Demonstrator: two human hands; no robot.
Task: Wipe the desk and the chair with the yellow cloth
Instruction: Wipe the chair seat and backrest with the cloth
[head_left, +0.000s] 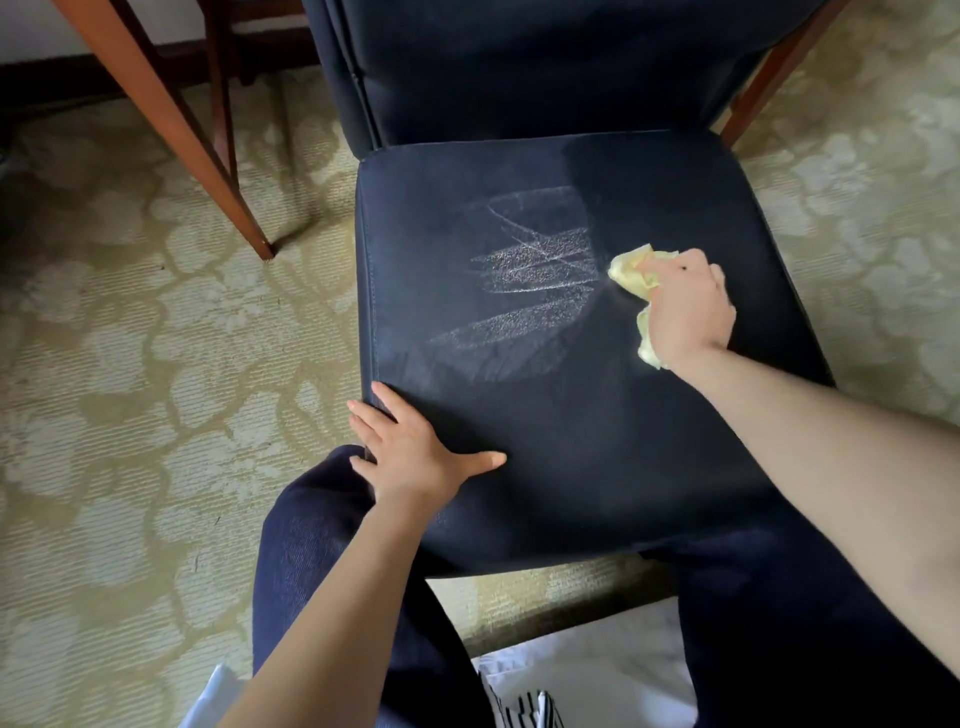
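A dark blue upholstered chair fills the middle of the view, its seat marked with pale chalky streaks near the centre. My right hand grips the crumpled yellow cloth and presses it on the seat just right of the streaks. At the seat's front left corner my left hand rests flat, fingers spread over the edge. The chair's backrest rises at the top.
Wooden desk legs stand on the patterned green carpet to the left of the chair. A wooden chair frame post shows at the upper right. My knees in dark trousers touch the seat's front.
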